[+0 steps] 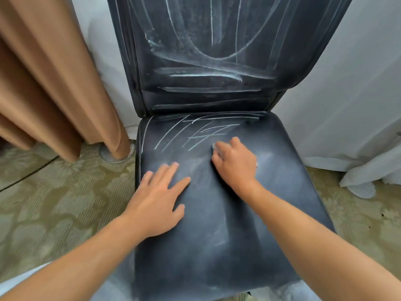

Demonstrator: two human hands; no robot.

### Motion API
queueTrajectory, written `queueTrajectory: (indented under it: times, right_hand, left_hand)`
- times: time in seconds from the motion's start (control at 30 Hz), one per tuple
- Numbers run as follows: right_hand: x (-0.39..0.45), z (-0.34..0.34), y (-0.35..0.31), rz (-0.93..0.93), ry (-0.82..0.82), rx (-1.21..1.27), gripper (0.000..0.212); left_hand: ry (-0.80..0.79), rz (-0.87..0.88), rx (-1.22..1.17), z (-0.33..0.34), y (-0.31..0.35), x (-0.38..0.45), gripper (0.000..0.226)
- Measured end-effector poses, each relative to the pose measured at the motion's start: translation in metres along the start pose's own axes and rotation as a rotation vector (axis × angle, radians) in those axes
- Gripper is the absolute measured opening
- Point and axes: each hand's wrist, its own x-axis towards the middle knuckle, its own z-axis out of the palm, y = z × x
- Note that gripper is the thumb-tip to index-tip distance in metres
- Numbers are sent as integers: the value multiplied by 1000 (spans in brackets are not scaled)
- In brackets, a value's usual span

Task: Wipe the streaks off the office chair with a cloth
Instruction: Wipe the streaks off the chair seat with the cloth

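A black office chair fills the middle of the view, its seat [282, 192] facing me and its backrest [195, 29] upright behind. White chalk-like streaks [195, 135] cross the rear of the seat and much of the backrest. My right hand [235, 164] presses down on the seat just below those streaks, curled over a small grey cloth [214, 147] that peeks out by the fingertips. My left hand [158, 200] lies flat on the left part of the seat, fingers spread, holding nothing. The front of the seat looks hazy and smeared.
A tan curtain [50, 88] hangs at the left, reaching the patterned carpet [54, 203]. White fabric [358, 127] drapes to the floor at the right. Round metal floor fittings lie beside each: one at the left [112, 156], one at the right [362, 190].
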Motion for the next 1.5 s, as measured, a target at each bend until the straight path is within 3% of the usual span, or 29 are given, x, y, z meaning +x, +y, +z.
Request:
queueTrajectory:
  times: [0.07,0.17,0.23,0.37,0.43,0.73,0.9,1.03,1.07,1.2,1.27,1.43,1.5]
  right_hand:
    - [-20,3,-24,-146,-7,47,14]
    - [-40,4,-45,-416,-100,101,16]
    - [-34,5,-38,-466,-121,69,19]
    - [-10,10,-23,-77,-34,54,22]
    - [-9,15,-30,12,-36,15,23]
    - [-50,3,-56,-12,-92,33,16]
    - [-87,-2,-70,-385,-130,57,12]
    - [-95,-1,-92,-35,-27,53,18]
    - [-103,2,-102,-23,-6,61,18]
    - [-145,4,-134,-376,-100,125,9]
    - [-142,0,-130,-455,-146,116,10]
    - [-109,-2,-111,-29,-90,48,22]
    - [-117,-2,-123,-56,-76,61,19]
  left_hand:
    - [-36,-73,41,15,-2,-3,79]
    - [38,-57,55,32,3,-11,70]
    - [81,-32,67,40,0,-15,69]
    - [117,-3,73,51,-1,-22,70]
    - [102,-35,37,54,0,-24,71]
    - [84,-50,-14,61,7,-57,69]
    - [87,-50,-6,69,11,-104,68]
    - [59,-72,32,77,10,-143,66]
    - [49,-72,43,78,10,-151,66]
    - [-17,-55,35,73,9,-164,66]
    - [1,-35,31,66,9,-165,69]
    - [-101,10,80,37,5,-159,69]
    - [-139,25,80,26,6,-154,68]
